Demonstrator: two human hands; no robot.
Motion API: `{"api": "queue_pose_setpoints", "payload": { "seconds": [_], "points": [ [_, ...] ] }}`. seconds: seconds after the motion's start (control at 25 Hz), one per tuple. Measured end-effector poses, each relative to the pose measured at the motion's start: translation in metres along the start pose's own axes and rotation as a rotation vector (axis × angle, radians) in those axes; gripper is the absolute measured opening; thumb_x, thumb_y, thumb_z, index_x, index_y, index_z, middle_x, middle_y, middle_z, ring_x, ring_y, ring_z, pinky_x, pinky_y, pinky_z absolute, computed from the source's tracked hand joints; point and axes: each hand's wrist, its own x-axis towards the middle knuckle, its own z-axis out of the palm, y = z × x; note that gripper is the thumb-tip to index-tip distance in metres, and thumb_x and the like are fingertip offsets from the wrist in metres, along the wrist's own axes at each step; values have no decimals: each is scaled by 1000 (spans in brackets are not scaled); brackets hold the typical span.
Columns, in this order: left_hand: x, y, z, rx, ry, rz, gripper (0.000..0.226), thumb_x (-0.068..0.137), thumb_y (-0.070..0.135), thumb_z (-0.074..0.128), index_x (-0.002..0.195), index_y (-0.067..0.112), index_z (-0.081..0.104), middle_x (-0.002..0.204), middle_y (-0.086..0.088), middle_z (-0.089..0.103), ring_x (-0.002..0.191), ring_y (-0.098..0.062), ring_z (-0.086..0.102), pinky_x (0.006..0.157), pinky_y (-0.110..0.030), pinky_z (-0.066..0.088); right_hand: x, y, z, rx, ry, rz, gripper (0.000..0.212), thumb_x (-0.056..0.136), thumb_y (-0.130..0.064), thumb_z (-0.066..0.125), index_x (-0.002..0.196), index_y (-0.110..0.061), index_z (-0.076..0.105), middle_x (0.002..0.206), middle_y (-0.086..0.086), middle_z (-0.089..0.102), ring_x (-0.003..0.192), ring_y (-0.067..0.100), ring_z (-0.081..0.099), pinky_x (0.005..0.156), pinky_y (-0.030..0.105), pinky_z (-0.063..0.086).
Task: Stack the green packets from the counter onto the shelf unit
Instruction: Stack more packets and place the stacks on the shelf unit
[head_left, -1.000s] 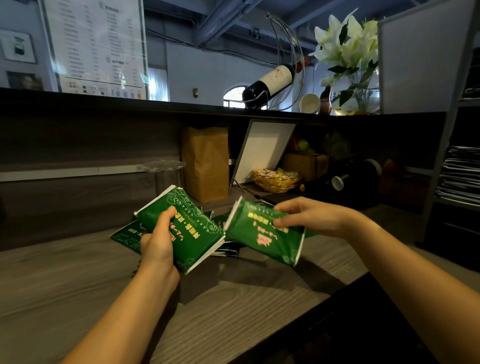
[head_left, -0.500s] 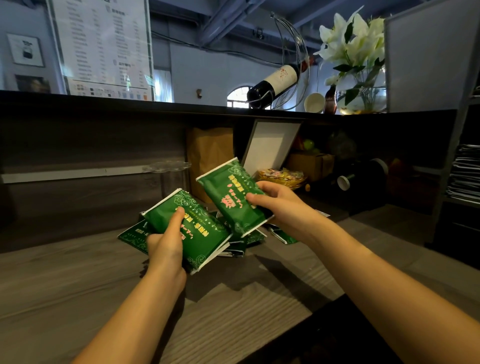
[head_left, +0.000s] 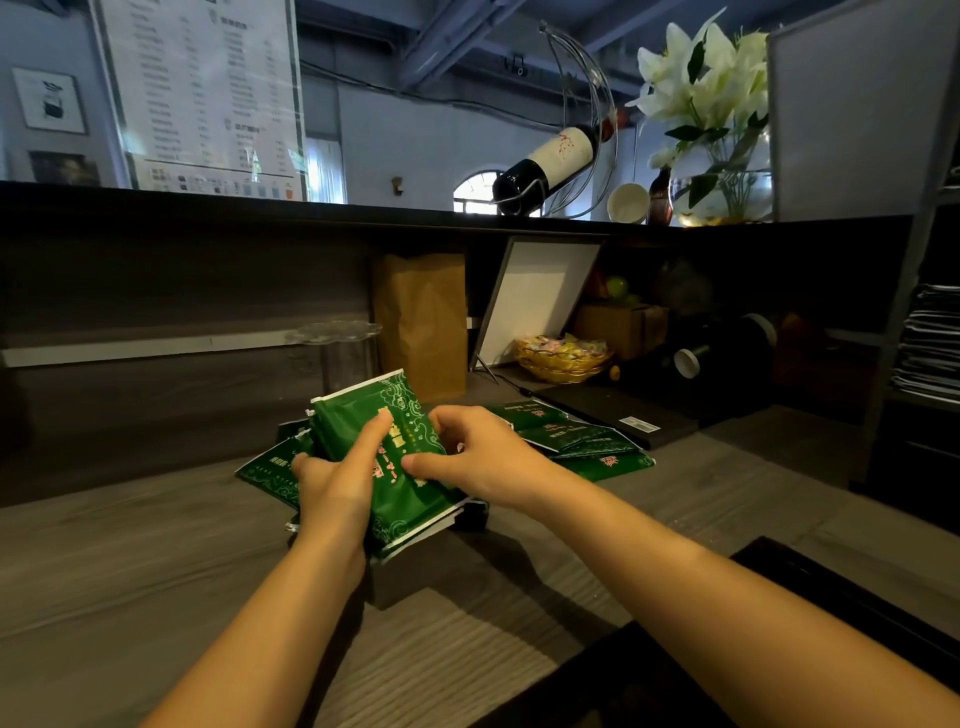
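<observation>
— Wood-grain tabletop (head_left: 156, 571) under a dark bar ledge: where are the green packets?
— Mid-frame. The held packets (head_left: 410, 504) are lifted just off it, their long axis running from 11 o'clock to 5 o'clock. How many are in the bundle I cannot count. The loose packets (head_left: 587, 447) lie flat at 3 o'clock of them, with another edge showing at 9 o'clock.
— And the hands?
— Both are clamped on the bundle. The left hand (head_left: 332, 488) grips its lower-left edge, a finger laid across the printed face. The right hand (head_left: 483, 457) curls round the right edge, fingertips on the front.
— Which way to the shelf unit (head_left: 896, 332)?
— Out at 3 o'clock, well apart from the bundle, by the frame's right edge. The right hand is nearer, so I judge it should carry. The loose packets sit between, on its side too, so gathering them first looks sensible.
</observation>
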Motion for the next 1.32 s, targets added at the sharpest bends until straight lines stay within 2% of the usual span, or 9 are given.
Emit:
{"api": "queue_pose_setpoints", "payload": {
  "seconds": [0.12,0.2,0.32,0.48,0.64,0.8,1.0,1.16,1.32],
  "points": [
    [3,5,-3,-96,8,1,61,71,36,79,120,9,54,105,-13,68,85,-28,69,70,-37,56,7,1,-18,51,82,11,20,97,-32,47,85,-21,59,80,-1,59,73,9,55,63,26,44],
    [2,11,-3,-198,55,26,53,76,34,75,117,9,52,100,-10,68,84,-24,68,73,-38,55,15,8,-32,118,199,84,21,99,-21,43,83,-22,57,78,-6,55,71,6,51,61,20,39],
    [0,16,-4,-271,125,83,51,79,34,73,117,13,45,99,-5,65,85,-20,67,77,-40,55,26,28,-34,-127,57,152,15,97,-13,46,99,-17,61,98,-2,61,93,13,57,81,27,46],
    [0,18,-8,-297,162,114,55,80,33,73,123,9,48,109,-9,66,89,-23,68,83,-44,56,37,40,-14,-362,-151,125,40,99,-29,42,137,-16,46,140,8,48,127,24,46,103,33,36],
    [2,19,-11,-291,192,87,38,80,35,72,106,13,56,99,-7,68,87,-23,68,83,-45,56,36,52,-11,-553,-133,96,42,95,-42,47,128,-16,54,127,10,53,114,26,52,96,38,44],
    [5,21,-15,-315,234,59,57,79,40,72,123,9,51,109,-8,65,89,-23,67,78,-43,56,21,61,-24,-358,-71,213,41,86,-37,64,119,-17,52,126,7,49,108,21,52,89,33,46],
    [1,21,-14,-304,246,56,35,81,39,71,96,16,49,92,-2,62,80,-20,65,74,-41,55,13,65,-34,-63,115,438,96,76,-8,76,150,-20,16,145,11,38,129,29,42,106,39,40],
    [0,19,-12,-287,230,64,35,81,38,71,96,14,50,91,-3,63,77,-18,65,71,-39,55,15,62,-48,417,359,484,79,79,9,65,144,-12,26,125,14,51,115,32,54,94,43,49],
    [3,17,-12,-285,212,67,51,79,38,73,115,7,55,100,-9,67,78,-19,68,66,-35,55,22,53,-53,720,417,531,59,81,8,65,132,2,37,120,19,57,106,32,61,88,44,53]
  ]
}}
